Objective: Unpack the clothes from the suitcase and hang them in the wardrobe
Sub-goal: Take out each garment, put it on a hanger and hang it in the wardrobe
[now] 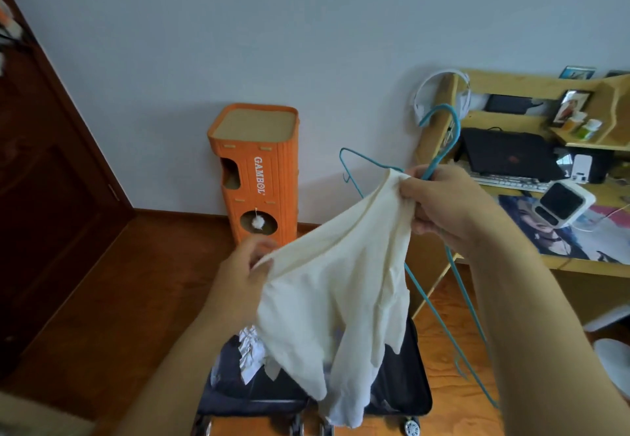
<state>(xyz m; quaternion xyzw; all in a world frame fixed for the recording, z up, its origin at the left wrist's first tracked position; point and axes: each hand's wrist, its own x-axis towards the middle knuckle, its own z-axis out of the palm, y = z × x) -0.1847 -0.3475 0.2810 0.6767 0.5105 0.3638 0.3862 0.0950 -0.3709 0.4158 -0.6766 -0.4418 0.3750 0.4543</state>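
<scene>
Cream garment (341, 285): stretched between my hands over the open suitcase (402, 398). Left hand (243, 265) pinches one edge; right hand (450, 203) grips other edge plus teal hangers (439, 149). Wooden surface (579, 258) right, orange cardboard tower (255, 169) against wall.

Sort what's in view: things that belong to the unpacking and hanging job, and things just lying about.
Job: cream garment, gripped by left hand and right hand; blue hangers, also in the right hand; open suitcase below.

Lying about: orange cardboard tower, desk, headphones, laptop.
</scene>
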